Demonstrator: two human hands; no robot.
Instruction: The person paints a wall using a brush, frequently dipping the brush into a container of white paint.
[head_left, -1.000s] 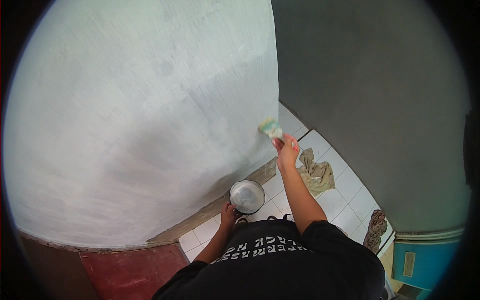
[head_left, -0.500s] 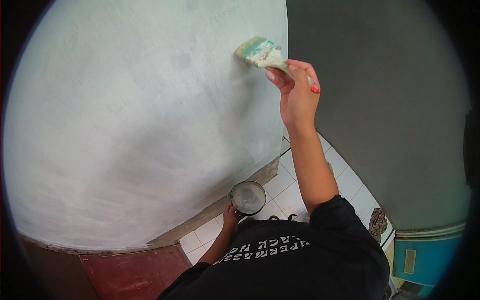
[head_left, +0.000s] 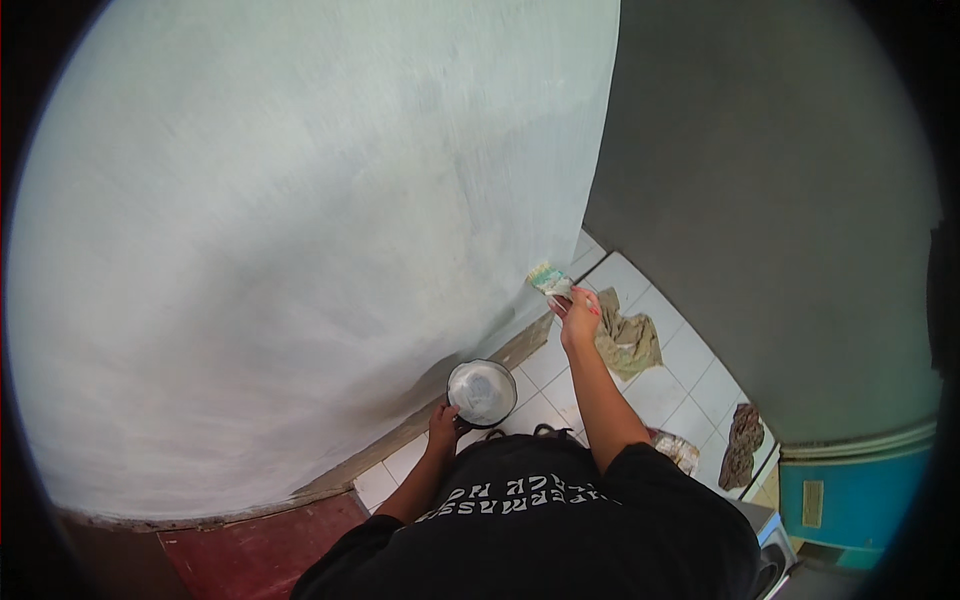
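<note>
A wide paintbrush [head_left: 550,281] with pale, green-stained bristles is held by its handle in my right hand [head_left: 578,317], fingers closed round it. Its bristles are at the lower right part of the white wall [head_left: 330,200], close to the wall's edge; whether they touch it I cannot tell. My left hand [head_left: 444,428] grips the rim of a round dark bucket [head_left: 482,393] in front of my body. Inside the bucket is whitish paint, with a greyish patch in the middle. Grey, uneven patches show on the wall.
A beige cloth [head_left: 627,335] lies on the white tile floor [head_left: 660,395], and a brown crumpled cloth [head_left: 742,447] farther right. A dark grey wall [head_left: 770,220] stands on the right. Blue furniture [head_left: 850,505] is at lower right, a dark red surface [head_left: 265,550] at lower left.
My right hand has brought the brush down from high on the wall to its lower right part. The bucket and my left hand have shifted slightly left in view. The beige cloth has come into sight.
</note>
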